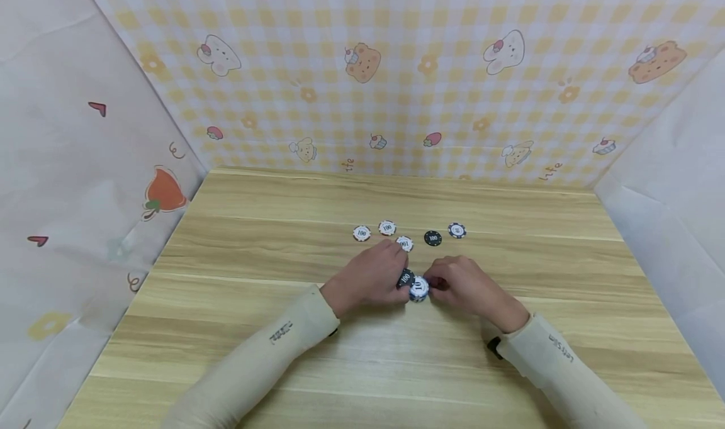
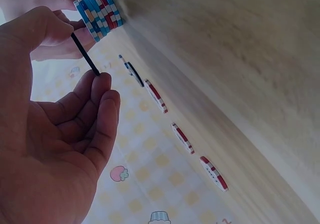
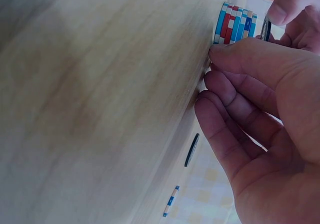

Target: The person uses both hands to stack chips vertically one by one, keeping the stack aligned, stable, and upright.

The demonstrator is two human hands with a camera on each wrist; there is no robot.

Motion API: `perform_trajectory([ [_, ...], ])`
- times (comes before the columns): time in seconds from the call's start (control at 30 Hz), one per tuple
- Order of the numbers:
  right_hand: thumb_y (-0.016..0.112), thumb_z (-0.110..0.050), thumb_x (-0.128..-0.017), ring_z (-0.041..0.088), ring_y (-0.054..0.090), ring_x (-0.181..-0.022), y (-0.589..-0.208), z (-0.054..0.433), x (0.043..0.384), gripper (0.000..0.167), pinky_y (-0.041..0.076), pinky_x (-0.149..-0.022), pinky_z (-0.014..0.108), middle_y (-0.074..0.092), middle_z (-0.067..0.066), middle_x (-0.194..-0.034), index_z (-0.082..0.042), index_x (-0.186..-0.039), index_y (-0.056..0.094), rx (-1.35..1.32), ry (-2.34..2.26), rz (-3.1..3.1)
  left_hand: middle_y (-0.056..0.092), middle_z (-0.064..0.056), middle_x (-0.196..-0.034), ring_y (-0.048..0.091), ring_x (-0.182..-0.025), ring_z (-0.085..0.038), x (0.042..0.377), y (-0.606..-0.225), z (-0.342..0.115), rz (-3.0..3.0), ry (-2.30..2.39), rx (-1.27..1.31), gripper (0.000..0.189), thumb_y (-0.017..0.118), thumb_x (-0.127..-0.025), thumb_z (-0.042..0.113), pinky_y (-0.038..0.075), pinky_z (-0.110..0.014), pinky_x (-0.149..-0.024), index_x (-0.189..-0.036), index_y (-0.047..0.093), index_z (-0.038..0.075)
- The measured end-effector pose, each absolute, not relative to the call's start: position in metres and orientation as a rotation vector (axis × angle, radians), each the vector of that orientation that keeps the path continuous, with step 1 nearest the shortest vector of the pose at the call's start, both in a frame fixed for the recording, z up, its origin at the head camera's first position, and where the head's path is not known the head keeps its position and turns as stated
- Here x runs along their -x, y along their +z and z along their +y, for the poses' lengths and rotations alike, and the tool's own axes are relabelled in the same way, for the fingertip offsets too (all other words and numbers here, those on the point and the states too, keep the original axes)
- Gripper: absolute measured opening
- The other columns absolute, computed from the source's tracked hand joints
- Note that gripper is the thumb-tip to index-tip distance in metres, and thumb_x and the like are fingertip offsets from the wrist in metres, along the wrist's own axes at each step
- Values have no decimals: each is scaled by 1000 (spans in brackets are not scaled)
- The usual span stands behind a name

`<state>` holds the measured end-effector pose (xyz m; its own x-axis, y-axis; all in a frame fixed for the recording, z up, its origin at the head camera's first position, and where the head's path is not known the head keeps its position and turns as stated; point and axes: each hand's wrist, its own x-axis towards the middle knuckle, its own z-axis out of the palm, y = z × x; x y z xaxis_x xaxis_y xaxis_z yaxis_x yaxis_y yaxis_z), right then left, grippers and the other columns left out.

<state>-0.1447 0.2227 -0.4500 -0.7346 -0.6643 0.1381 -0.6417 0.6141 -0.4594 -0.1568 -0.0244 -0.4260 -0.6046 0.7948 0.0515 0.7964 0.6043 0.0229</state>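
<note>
Pinched between the thumb and fingertips of my left hand is a black poker chip marked 100. It is held tilted beside the top of a stack of poker chips, whose uppermost chip shows 10. The left wrist view shows the black chip edge-on, with the blue, white and red edges of the stack beyond it. My right hand grips the stack low on its right side, its thumb and curled fingers against the edges. In the right wrist view the stack stands on the table.
Behind my hands lie loose chips: three white 100 chips, including the left one, a black chip and a blue-edged white chip. The wooden table meets a checked cloth backdrop, with pale cloth at both sides.
</note>
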Motion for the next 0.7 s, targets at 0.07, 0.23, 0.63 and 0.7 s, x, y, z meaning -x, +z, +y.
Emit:
perform_trajectory([
  [0.07, 88, 1, -88, 11, 70, -83, -450, 223, 145, 18, 60, -74, 29, 77, -2, -96, -7, -104, 83, 1122, -759, 2781, 67, -5, -101, 57, -93, -19, 157, -427, -23, -2781, -68, 1382, 38, 70, -98, 44, 49, -31, -87, -104, 70, 6],
  [0.23, 88, 0, -88, 8, 67, -81, -451, 224, 146, 19, 59, -73, 28, 77, -3, -95, -8, -105, 83, 1119, -757, 2778, 66, -5, -102, 54, -91, -18, 157, -427, -18, -2805, -92, 1378, 40, 70, -98, 44, 48, -29, -84, -107, 71, 5],
  [0.63, 87, 1, -88, 8, 67, -80, -449, 224, 146, 18, 58, -72, 28, 76, -2, -93, -8, -103, 84, 1126, -759, 2779, 63, -2, -95, 54, -89, -16, 155, -427, -11, -2806, -99, 1385, 37, 71, -97, 43, 48, -27, -79, -103, 69, 7],
  [0.7, 88, 2, -88, 8, 66, -79, -449, 224, 146, 18, 58, -71, 28, 76, -2, -92, -7, -102, 83, 1132, -760, 2781, 63, -2, -95, 54, -89, -16, 155, -428, -10, -2811, -105, 1386, 37, 71, -97, 42, 48, -26, -79, -104, 69, 7],
])
